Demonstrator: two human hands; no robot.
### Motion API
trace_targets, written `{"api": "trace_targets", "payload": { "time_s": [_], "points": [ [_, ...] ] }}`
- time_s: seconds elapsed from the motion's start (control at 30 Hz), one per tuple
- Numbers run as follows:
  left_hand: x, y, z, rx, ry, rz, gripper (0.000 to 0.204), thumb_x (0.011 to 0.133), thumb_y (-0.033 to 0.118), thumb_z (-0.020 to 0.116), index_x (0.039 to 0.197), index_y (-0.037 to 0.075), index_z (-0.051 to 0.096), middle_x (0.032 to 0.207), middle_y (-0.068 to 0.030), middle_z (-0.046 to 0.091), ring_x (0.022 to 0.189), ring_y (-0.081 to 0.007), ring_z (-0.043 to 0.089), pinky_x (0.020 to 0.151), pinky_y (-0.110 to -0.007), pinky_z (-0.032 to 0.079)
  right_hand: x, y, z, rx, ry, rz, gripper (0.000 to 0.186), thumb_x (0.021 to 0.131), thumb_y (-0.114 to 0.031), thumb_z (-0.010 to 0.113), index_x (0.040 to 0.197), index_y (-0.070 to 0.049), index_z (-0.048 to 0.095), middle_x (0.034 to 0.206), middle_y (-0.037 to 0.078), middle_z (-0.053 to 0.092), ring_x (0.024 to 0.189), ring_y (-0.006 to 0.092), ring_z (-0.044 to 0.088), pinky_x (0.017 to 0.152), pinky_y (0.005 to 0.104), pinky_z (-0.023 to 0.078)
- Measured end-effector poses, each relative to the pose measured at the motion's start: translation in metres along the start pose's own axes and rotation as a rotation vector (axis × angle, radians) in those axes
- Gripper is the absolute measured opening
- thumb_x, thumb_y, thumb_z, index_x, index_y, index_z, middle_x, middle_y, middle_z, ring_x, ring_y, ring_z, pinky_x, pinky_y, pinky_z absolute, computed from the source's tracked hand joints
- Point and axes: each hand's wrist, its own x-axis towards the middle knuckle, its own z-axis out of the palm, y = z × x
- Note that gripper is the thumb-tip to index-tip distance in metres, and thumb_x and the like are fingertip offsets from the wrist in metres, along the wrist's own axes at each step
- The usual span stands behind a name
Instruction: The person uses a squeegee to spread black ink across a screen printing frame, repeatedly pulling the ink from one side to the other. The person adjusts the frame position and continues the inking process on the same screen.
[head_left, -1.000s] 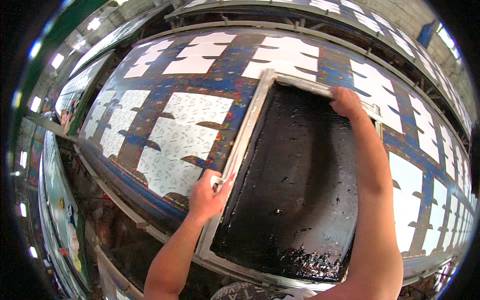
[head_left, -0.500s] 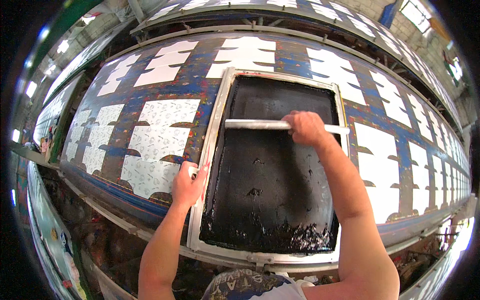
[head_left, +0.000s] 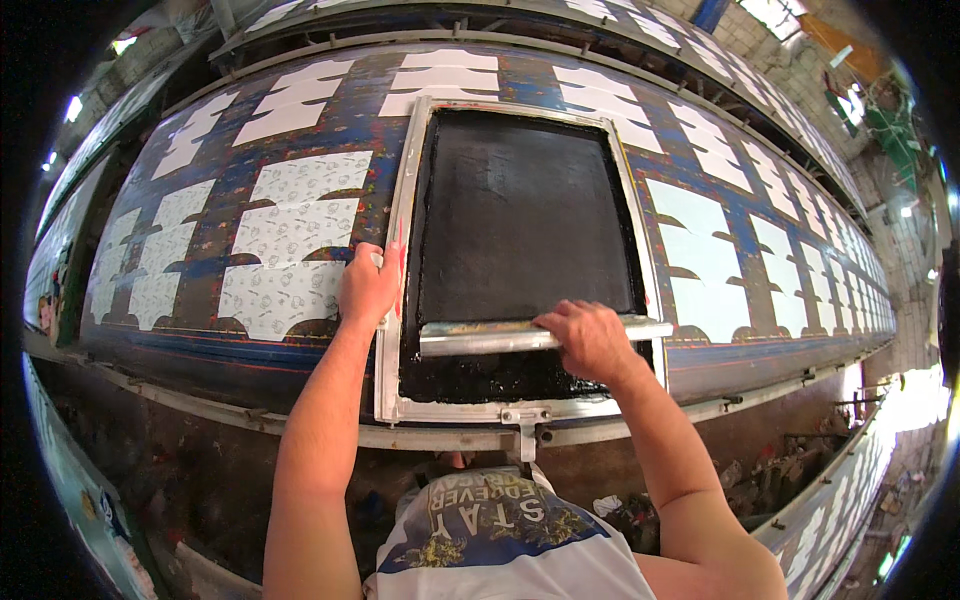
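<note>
OK, head cam: pale metal squeegee bar [head_left: 480,338] lies crosswise in screen frame [head_left: 460,412], toward the near end, R end over R rail, black ink [head_left: 525,220] both sides. Prob. stiff, fairly light, slick if inky; best held approx. mid-length from above, clear of wet edge. Frame looks rigid, heavier; take by rails. R hand [head_left: 585,340] closed over bar, R of its middle. L hand [head_left: 368,285] curled at frame's L rail, fingertips partly hidden. Worktop [head_left: 720,360] carries frame + printed panels [head_left: 300,235] on L, plain ones on R.
</note>
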Motion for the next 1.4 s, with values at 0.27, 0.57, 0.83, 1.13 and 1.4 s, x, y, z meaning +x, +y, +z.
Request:
{"api": "trace_targets", "payload": {
  "time_s": [0.27,0.57,0.83,1.13,1.4],
  "points": [
    [0.003,-0.008,0.002,-0.047,-0.026,0.019,0.058,0.108,0.059,0.06,0.124,0.005,0.07,0.116,-0.0312,0.078,0.114,-0.051,0.074,0.097,-0.058,0.057,-0.067,-0.059,0.009,0.015,0.054,0.054,0.049,0.085,-0.006,0.076,0.133,-0.018,0.077,0.119,0.008,0.076,0.114,0.0309,0.074,0.1,0.046,0.058],
    [0.004,-0.005,0.002,-0.007,-0.017,0.005,0.058,0.106,0.06,0.062,0.127,0.006,0.07,0.123,-0.0306,0.077,0.12,-0.0502,0.073,0.1,-0.058,0.057,-0.051,-0.047,-0.021,0.129,-0.121,0.149,0.045,0.089,-0.01,0.075,0.133,-0.019,0.076,0.119,0.012,0.078,0.113,0.0353,0.076,0.096,0.0512,0.061],
    [0.007,-0.008,0.009,0.031,0.041,0.007,0.057,0.103,0.061,0.067,0.119,0.007,0.073,0.118,-0.0289,0.078,0.114,-0.0491,0.074,0.097,-0.057,0.057,-0.096,-0.066,0.006,0.076,-0.119,0.004,0.065,0.079,-0.004,0.082,0.143,-0.011,0.069,0.136,0.012,0.071,0.128,0.0324,0.067,0.108,0.0456,0.053],
    [0.013,-0.016,0.017,0.073,0.109,0.023,0.06,0.097,0.062,0.077,0.101,0.003,0.074,0.1,-0.026,0.078,0.097,-0.0442,0.075,0.087,-0.053,0.057,-0.175,0.018,-0.003,0.581,0.168,-0.06,0.059,0.091,-0.015,0.084,0.146,-0.005,0.065,0.147,0.019,0.065,0.136,0.0413,0.061,0.116,0.0526,0.049],
    [0.013,-0.013,0.019,0.147,0.17,0.057,0.059,0.097,0.058,0.08,0.09,0.001,0.068,0.085,-0.0186,0.072,0.08,-0.0375,0.067,0.079,-0.052,0.053,-0.224,0.11,0.055,0.736,0.347,0.708,0.054,0.1,-0.024,0.08,0.147,-0.003,0.065,0.14,0.024,0.067,0.128,0.0405,0.066,0.109,0.0478,0.055]
  ]
}}
